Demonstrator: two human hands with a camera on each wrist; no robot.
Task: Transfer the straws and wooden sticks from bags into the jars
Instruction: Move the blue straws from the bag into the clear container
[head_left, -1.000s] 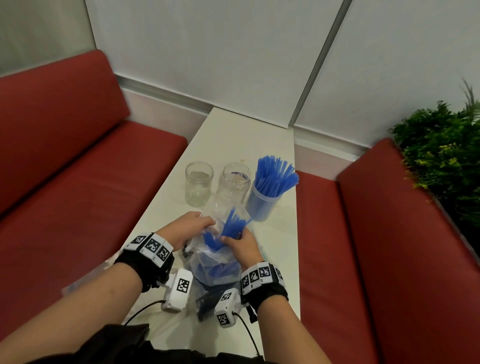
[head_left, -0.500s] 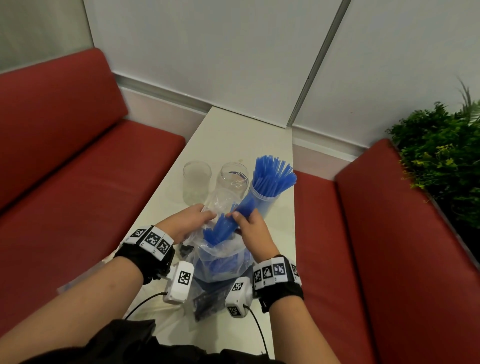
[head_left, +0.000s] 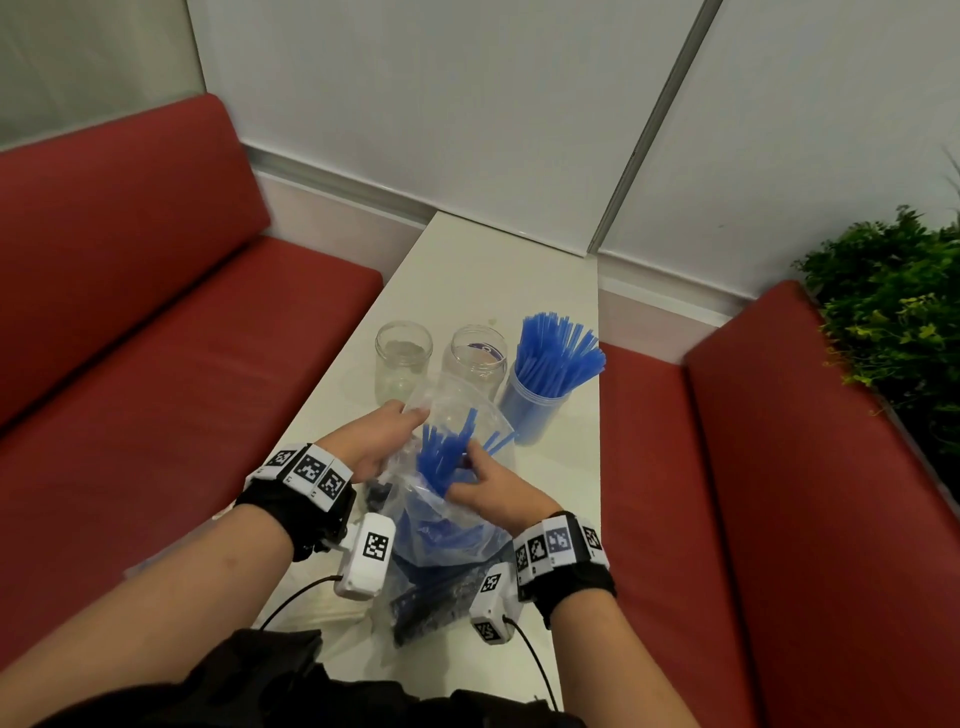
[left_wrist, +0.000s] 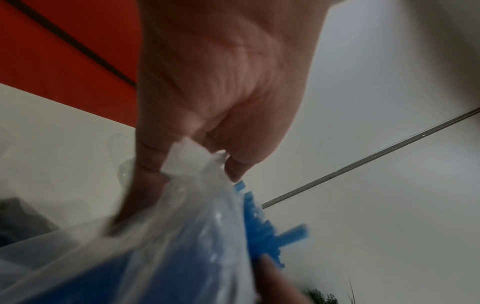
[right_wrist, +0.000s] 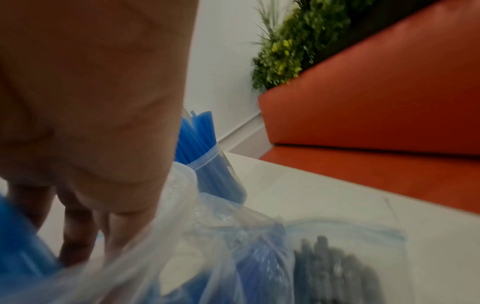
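Note:
A clear plastic bag (head_left: 457, 525) of blue straws (head_left: 441, 457) stands on the white table (head_left: 483, 270) in front of me. My left hand (head_left: 410, 415) pinches the bag's upper edge (left_wrist: 187, 158) and holds its mouth up. My right hand (head_left: 470, 462) is at the mouth, its fingers curled round a bunch of the straws (right_wrist: 18, 236). Behind the bag stand two empty glass jars (head_left: 402, 358) (head_left: 478, 358) and, to their right, a jar (head_left: 535, 410) packed with upright blue straws (head_left: 558, 348).
A second bag with dark sticks (head_left: 431, 608) (right_wrist: 337, 267) lies under the first, near the table's front edge. Red benches (head_left: 182, 364) (head_left: 753, 493) flank the narrow table. A green plant (head_left: 893, 312) stands at the right and a white wall behind.
Half a second ago the right hand had lifted a bunch of straws up toward the filled jar. It is now lower, at the bag's mouth. The left hand kept hold of the bag edge.

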